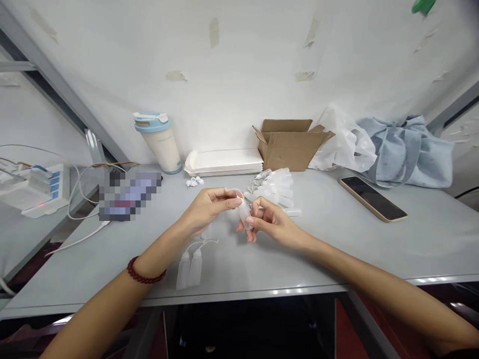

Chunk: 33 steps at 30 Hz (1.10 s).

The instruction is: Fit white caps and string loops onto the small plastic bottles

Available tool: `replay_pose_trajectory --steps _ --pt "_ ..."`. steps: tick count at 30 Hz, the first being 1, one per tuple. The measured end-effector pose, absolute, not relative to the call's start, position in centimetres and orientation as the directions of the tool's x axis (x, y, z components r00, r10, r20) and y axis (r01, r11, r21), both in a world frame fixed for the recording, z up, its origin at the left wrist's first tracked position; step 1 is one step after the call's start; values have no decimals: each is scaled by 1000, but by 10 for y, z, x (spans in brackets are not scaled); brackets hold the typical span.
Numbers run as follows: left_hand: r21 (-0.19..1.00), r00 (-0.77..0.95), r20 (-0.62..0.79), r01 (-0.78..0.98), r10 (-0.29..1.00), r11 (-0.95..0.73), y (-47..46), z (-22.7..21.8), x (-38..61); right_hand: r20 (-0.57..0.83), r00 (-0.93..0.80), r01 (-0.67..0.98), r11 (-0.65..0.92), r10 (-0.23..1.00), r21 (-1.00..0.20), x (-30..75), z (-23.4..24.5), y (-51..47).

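Between my two hands is a small translucent plastic bottle [244, 215] with a thin bent tube at its top. My left hand [213, 207] pinches the bottle's neck and tube end. My right hand [270, 222] grips the bottle's body between thumb and fingers. Two similar bottles with bent tubes [189, 269] lie side by side below my left hand, near the front edge. Another translucent piece is partly hidden under that hand. Beyond my right hand lies a heap of translucent bottles [279, 185]. Small white caps [194, 182] sit in a cluster behind my left hand.
Along the wall stand a tumbler [160, 144], a stack of white flat boxes [224, 162], an open cardboard box [288, 149], a plastic bag [337, 142] and a blue cloth bag [407, 152]. A phone [372, 198] lies right; a power strip [48, 187] and cables are left.
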State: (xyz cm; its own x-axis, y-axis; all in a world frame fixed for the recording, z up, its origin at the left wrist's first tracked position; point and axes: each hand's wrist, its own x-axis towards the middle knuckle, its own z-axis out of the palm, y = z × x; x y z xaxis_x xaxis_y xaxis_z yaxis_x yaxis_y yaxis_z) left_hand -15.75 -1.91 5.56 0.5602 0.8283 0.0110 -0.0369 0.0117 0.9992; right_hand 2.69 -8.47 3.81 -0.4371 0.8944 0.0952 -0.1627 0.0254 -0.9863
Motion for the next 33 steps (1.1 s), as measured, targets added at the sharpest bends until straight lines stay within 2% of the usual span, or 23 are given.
replay_pose_trajectory --steps 6,13,20,22,28,33 --pt "998 620 38 -69 784 6 -18 63 -164 99 -463 -143 36 881 -989 30 39 -84" --pt "993 575 51 55 817 -101 -20 59 -160 160 -439 -8 175 884 -985 30 37 -87" --pt "997 624 66 -7 778 -79 -17 62 -166 82 -514 -149 5 854 -989 34 39 -82" --pt "997 632 66 -16 772 -73 -18 64 -165 84 -520 -164 -2 850 -986 35 40 -81" --pt "973 594 31 168 804 -161 -23 67 -158 110 -466 1 125 878 -992 34 41 -84" --pt "976 553 54 148 831 -162 -22 64 -157 103 -438 37 133 893 -990 35 41 -82"
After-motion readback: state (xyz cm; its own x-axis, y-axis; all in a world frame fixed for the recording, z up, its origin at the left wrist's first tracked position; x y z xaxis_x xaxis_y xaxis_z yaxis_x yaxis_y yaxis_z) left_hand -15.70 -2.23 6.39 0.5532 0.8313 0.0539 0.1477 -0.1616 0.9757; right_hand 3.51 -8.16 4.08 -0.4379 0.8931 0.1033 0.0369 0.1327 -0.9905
